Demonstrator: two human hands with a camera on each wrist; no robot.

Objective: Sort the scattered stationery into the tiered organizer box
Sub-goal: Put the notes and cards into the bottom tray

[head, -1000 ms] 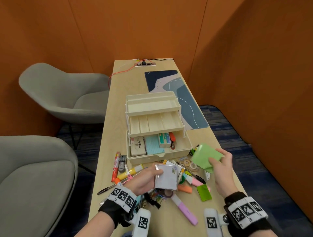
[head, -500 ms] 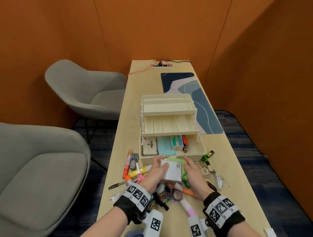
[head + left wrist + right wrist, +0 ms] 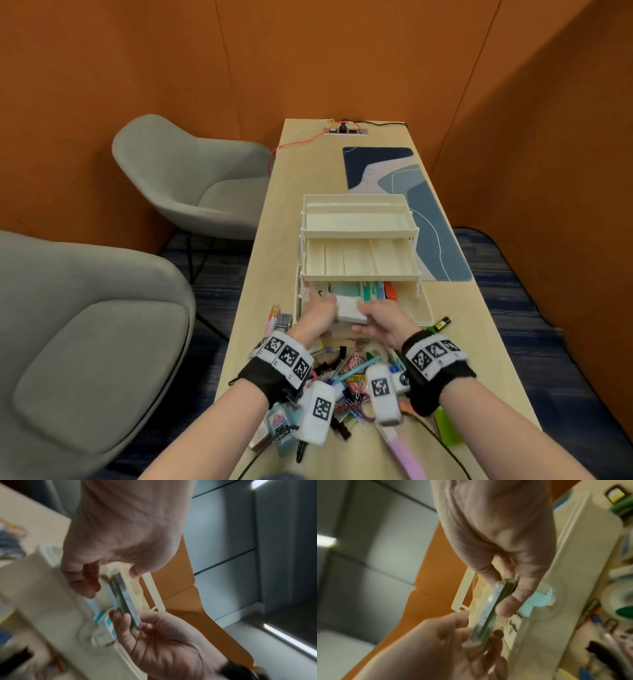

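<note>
Head view shows both hands meeting over the bottom tier of the cream organizer box (image 3: 359, 253), with a thin stack of note pads (image 3: 349, 310) held between them, white pad on top and a green one beneath. The left hand (image 3: 317, 317) pinches the stack's left edge and the right hand (image 3: 380, 320) pinches the right; the wrist views confirm thumb and fingers closed on the stack's edges from both sides.

The stack hangs just above the tier's front part, near a white Artline box (image 3: 511, 625) and a lined blue pad (image 3: 526, 609) already lying inside. The middle tray (image 3: 359, 260) overhangs the back of this compartment.

To do this well, I would say the stack should stay level and squared, both pinches even, so the pads do not slide apart. It wants lowering flat into the free front space, clear of the overhanging tray, and the fingers should let go only once the underside rests on something.

A large scatter of stationery (image 3: 346, 380) — clips, pens, a glue bottle — remains on the table (image 3: 479, 342) by the wrists, so much sorting seems left.
</note>
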